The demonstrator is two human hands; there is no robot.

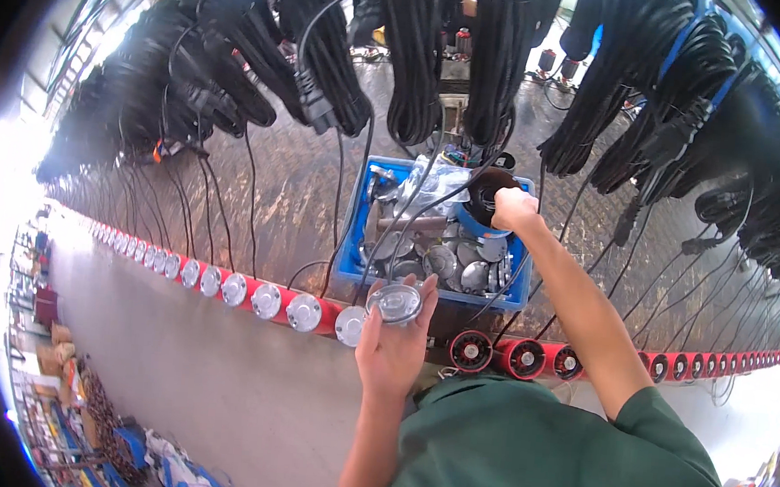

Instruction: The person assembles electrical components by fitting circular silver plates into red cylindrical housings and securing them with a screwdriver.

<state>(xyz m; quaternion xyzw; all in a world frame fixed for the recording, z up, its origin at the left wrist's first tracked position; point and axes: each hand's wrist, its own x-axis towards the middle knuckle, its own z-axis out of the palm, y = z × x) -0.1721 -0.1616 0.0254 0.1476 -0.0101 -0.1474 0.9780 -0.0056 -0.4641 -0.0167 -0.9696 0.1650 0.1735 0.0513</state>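
Note:
A round, silvery metal cap (395, 304) rests in the upturned fingers of my left hand (388, 358), in front of the blue crate (343, 263). My right hand (515, 208) reaches over the crate with its fingers curled at the mouth of a round container (478, 216), dark inside with a blue outer wall. Its fingertips are hidden, so what they grip does not show. More round metal caps (443, 264) lie piled in the crate, beside a clear plastic bag (441, 182).
Thick bundles of black cable (417, 72) hang over the worn bench (297, 204), their leads trailing down. Along its near edge runs a row of red tubes: metal-capped ends (304, 312) to the left, open ends with black spoked inserts (525, 358) to the right.

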